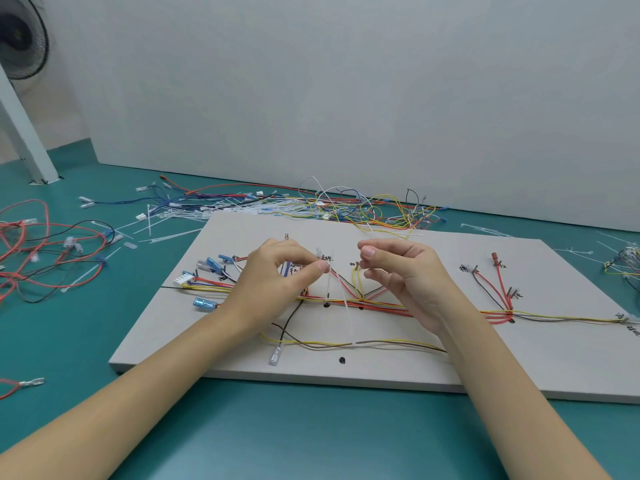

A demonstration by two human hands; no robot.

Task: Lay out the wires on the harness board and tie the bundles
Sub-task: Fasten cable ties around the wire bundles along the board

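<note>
Left hand (277,271) pinches a cable tie (329,282) above the wire bundle (349,301).

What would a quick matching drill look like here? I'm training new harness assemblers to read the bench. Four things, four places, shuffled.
Things:
1. white multi-pin connector
2. red terminal
3. fan
4. spare cable ties

Places:
A. top left corner, off the table
B. left end of the harness board
C. on the green table behind the board
D. right part of the board

Pairs: 1-B, 2-D, 3-A, 4-C
</note>
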